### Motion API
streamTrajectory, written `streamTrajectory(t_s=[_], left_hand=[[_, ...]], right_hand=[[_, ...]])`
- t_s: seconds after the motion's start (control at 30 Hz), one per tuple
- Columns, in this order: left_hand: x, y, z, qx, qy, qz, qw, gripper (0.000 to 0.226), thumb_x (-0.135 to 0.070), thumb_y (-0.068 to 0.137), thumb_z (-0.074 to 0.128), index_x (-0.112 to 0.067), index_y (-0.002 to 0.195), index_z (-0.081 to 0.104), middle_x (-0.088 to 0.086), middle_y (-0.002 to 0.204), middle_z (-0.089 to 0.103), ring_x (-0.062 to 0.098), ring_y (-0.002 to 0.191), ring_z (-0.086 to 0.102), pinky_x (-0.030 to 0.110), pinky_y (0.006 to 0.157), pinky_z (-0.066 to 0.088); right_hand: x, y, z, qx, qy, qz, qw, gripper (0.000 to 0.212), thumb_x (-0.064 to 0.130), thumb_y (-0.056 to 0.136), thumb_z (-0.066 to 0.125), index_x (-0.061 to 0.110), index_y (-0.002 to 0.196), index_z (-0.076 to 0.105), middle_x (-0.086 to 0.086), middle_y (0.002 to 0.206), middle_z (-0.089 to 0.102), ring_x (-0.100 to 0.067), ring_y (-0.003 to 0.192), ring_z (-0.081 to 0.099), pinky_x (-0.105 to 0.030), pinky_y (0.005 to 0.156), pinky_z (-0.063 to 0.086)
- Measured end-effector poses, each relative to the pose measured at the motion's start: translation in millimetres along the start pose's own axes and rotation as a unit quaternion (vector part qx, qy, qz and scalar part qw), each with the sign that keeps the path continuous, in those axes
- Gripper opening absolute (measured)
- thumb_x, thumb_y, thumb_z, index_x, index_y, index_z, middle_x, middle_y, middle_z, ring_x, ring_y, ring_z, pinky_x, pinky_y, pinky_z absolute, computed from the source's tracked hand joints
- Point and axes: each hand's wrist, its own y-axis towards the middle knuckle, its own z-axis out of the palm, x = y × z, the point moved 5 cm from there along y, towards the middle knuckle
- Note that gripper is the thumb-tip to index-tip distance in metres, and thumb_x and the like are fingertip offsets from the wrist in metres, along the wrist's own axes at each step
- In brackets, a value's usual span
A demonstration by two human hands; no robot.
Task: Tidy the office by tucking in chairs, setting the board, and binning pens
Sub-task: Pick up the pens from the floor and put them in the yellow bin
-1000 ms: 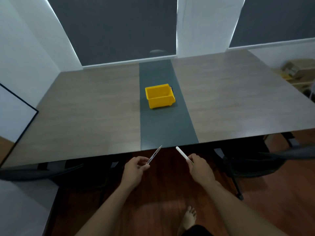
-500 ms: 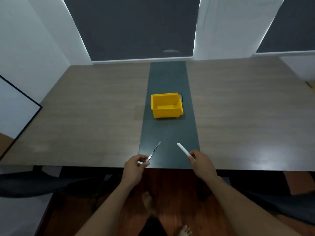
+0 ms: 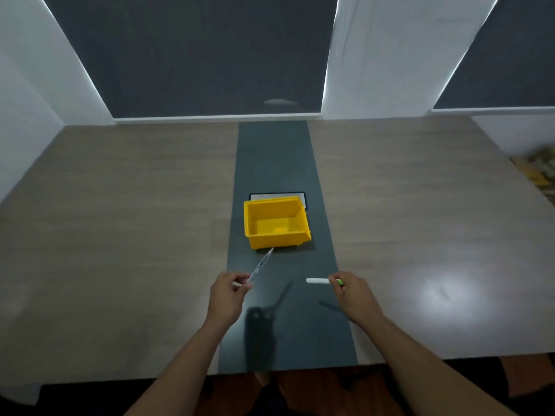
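A yellow open bin [image 3: 276,207] stands on the dark strip down the middle of the wooden table [image 3: 126,223]; I see nothing inside it. My left hand [image 3: 228,295] pinches a clear thin pen [image 3: 262,263] whose tip points up at the bin's near left corner. My right hand [image 3: 353,294] grips a white marker [image 3: 317,281] with a green end, held level and pointing left, below and to the right of the bin. Both hands hover over the strip.
A small black-framed flat rectangle [image 3: 301,197] lies on the strip just behind the bin. Cardboard clutter [image 3: 537,169] sits past the table's right edge. The near table edge [image 3: 285,370] runs under my forearms, with dark floor below it.
I have come closer and both hands have moved forward over the table toward the bin. The right hand's marker has swung from pointing up-left to lying level.
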Motion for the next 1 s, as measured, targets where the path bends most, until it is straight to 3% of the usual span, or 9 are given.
streamTrajectory(t_s=[0.27, 0.37, 0.47, 0.73, 1.0], left_hand=[[-21.3, 132.8, -19.3, 0.033, 0.088, 0.067, 0.993, 0.013, -0.018, 0.097, 0.074, -0.024, 0.106, 0.081, -0.004, 0.100, 0.066, 0.002, 0.085, 0.061, 0.021, 0.081, 0.048], [-21.7, 163.2, -16.8, 0.059, 0.122, 0.069, 0.988, 0.015, -0.019, 0.099, 0.072, -0.028, 0.107, 0.082, -0.003, 0.101, 0.064, 0.010, 0.089, 0.062, 0.029, 0.086, 0.051], [-23.9, 189.4, -6.8, 0.082, 0.146, 0.085, 0.982, 0.017, -0.019, 0.099, 0.072, -0.027, 0.110, 0.082, -0.003, 0.100, 0.061, 0.011, 0.090, 0.058, 0.026, 0.082, 0.046], [-23.6, 233.0, 23.1, 0.103, 0.163, 0.083, 0.978, 0.017, -0.023, 0.097, 0.074, -0.028, 0.112, 0.082, -0.004, 0.111, 0.071, 0.012, 0.103, 0.054, 0.029, 0.088, 0.047], [-12.3, 243.9, 37.1, 0.083, 0.161, 0.082, 0.980, 0.014, -0.028, 0.100, 0.071, -0.028, 0.107, 0.083, -0.007, 0.113, 0.074, 0.015, 0.110, 0.058, 0.022, 0.086, 0.044]], right_hand=[[51.1, 101.0, 1.5, -0.031, 0.019, 0.002, 0.999, 0.026, 0.018, 0.106, 0.056, 0.014, 0.125, 0.072, -0.010, 0.111, 0.071, -0.029, 0.099, 0.067, -0.032, 0.081, 0.045], [66.3, 127.3, 9.6, -0.023, 0.040, 0.023, 0.999, 0.023, 0.023, 0.105, 0.057, 0.018, 0.123, 0.071, -0.004, 0.104, 0.072, -0.022, 0.088, 0.065, -0.030, 0.075, 0.043], [75.0, 151.7, 14.4, -0.025, 0.051, 0.047, 0.997, 0.012, 0.027, 0.103, 0.063, 0.024, 0.114, 0.065, 0.001, 0.094, 0.069, -0.019, 0.076, 0.062, -0.034, 0.067, 0.045], [82.3, 210.1, 36.7, 0.004, 0.026, 0.063, 0.998, 0.017, 0.031, 0.103, 0.065, 0.019, 0.111, 0.074, -0.008, 0.097, 0.075, -0.027, 0.089, 0.069, -0.041, 0.076, 0.056], [88.7, 248.4, 88.0, 0.091, -0.014, 0.036, 0.995, 0.027, 0.030, 0.108, 0.053, 0.022, 0.126, 0.070, -0.009, 0.119, 0.072, -0.028, 0.097, 0.068, -0.034, 0.081, 0.053]])
